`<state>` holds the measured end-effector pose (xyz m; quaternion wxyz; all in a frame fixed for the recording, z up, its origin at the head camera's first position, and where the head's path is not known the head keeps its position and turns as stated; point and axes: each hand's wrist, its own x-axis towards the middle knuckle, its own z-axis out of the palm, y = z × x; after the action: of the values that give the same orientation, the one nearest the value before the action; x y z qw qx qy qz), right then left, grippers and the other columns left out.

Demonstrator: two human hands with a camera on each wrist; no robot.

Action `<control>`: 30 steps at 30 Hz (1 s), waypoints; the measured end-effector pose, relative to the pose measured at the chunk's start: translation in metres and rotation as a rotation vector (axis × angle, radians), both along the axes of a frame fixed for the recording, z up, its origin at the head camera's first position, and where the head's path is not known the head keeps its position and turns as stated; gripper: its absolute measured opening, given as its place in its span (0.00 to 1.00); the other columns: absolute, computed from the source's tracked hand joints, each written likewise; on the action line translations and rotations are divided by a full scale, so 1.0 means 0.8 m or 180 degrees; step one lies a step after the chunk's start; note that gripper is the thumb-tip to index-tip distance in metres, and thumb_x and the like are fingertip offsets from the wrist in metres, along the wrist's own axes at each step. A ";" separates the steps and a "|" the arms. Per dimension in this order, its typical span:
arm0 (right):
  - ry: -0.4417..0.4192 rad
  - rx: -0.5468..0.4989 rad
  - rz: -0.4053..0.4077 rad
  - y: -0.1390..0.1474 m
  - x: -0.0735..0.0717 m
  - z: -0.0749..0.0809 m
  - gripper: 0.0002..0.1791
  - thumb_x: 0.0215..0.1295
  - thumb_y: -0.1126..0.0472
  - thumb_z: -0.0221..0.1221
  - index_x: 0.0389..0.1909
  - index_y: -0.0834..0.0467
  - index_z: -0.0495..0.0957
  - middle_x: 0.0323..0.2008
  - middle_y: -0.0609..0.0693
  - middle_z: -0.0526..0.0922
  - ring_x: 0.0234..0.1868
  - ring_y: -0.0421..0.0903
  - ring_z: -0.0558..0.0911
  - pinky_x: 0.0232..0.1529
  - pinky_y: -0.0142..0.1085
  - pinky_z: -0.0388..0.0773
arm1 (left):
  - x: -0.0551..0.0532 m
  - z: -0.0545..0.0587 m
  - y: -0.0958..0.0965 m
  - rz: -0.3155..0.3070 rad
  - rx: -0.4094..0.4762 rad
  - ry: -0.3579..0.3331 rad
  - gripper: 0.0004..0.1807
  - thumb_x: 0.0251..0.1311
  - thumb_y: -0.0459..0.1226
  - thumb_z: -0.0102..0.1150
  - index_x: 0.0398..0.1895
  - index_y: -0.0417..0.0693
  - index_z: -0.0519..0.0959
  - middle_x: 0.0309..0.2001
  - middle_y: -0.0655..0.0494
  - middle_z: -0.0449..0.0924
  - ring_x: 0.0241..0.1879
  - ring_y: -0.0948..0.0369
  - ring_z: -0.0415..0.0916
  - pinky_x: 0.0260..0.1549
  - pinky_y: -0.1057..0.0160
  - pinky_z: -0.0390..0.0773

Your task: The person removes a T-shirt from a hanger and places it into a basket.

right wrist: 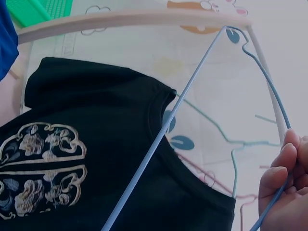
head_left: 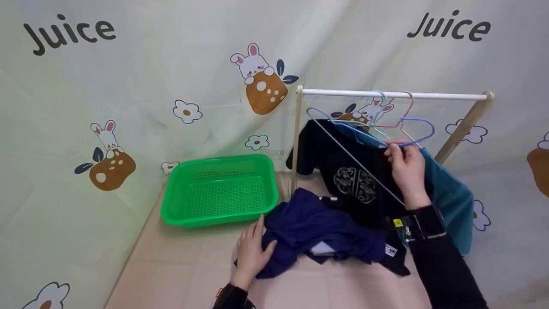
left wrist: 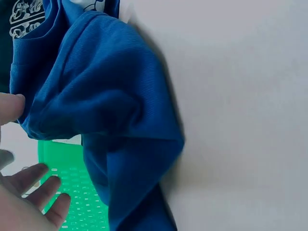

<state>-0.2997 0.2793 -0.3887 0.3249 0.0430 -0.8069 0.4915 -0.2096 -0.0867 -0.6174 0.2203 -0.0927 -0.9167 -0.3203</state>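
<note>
My right hand [head_left: 407,167] pinches a blue clothes hanger [head_left: 358,127] near its hook, and the hanger tilts across the front of a black T-shirt [head_left: 319,146]. In the right wrist view, finger and thumb hold the blue wire. My left hand [head_left: 253,251] is at the left side of a crumpled navy garment [head_left: 317,223] on the table. The left wrist view shows its thumb [left wrist: 12,107] at the cloth's edge, with the other fingers loosely spread. The black T-shirt, with a pale embroidered motif, hangs on a light green hanger [right wrist: 207,118].
A green plastic basket [head_left: 169,201] stands at the left on the pale pink table [head_left: 180,266]. The rack's white rail [head_left: 343,92] carries the green hanger and a pink hanger [head_left: 411,103]. A teal garment [head_left: 454,201] hangs behind at the right, before a printed backdrop.
</note>
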 end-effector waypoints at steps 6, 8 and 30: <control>-0.0100 0.0223 -0.0077 -0.004 -0.011 0.007 0.15 0.76 0.60 0.51 0.43 0.68 0.82 0.30 0.51 0.79 0.28 0.34 0.73 0.36 0.28 0.68 | 0.001 -0.001 0.004 0.0027 -0.0096 0.0003 0.53 0.49 0.52 0.74 0.76 0.45 0.58 0.68 0.41 0.65 0.61 0.41 0.66 0.52 0.40 0.68; -0.0142 0.0364 -0.0066 -0.011 -0.017 0.013 0.15 0.76 0.61 0.51 0.44 0.68 0.82 0.30 0.55 0.80 0.28 0.35 0.73 0.36 0.29 0.67 | 0.001 -0.002 0.006 0.0010 -0.0165 0.0015 0.55 0.48 0.55 0.74 0.77 0.46 0.57 0.70 0.41 0.64 0.63 0.40 0.64 0.52 0.38 0.67; -0.0947 0.0795 0.0486 -0.081 -0.078 0.081 0.16 0.77 0.64 0.46 0.53 0.66 0.78 0.38 0.58 0.81 0.36 0.47 0.77 0.38 0.34 0.70 | 0.007 -0.017 0.031 -0.0093 -0.0410 -0.0139 0.62 0.41 0.62 0.74 0.79 0.53 0.54 0.73 0.39 0.58 0.67 0.38 0.59 0.55 0.32 0.62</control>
<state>-0.3623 0.2146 -0.3243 0.1561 0.0709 -0.8950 0.4118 -0.2044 -0.0620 -0.6306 0.1890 -0.1131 -0.9385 -0.2657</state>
